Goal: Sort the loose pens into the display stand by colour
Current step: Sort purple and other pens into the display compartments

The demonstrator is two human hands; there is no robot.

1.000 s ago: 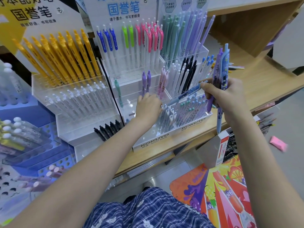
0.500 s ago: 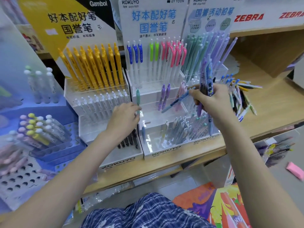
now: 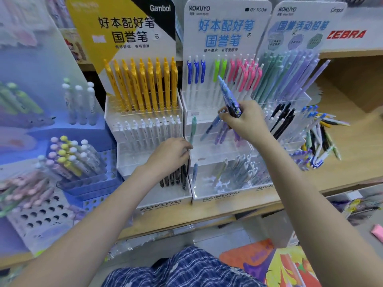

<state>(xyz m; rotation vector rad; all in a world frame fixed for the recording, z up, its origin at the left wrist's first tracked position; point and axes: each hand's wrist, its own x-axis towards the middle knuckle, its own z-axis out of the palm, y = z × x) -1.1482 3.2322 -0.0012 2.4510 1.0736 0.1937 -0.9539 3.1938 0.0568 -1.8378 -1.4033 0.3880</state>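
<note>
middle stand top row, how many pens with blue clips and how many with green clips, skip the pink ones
Blue-clip pens: 3
Green-clip pens: 2
Total: 5

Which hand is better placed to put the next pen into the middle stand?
The right hand, probably. It already grips a bundle of patterned pens over the middle stand. The left hand is lower, at the mint pen.
</note>
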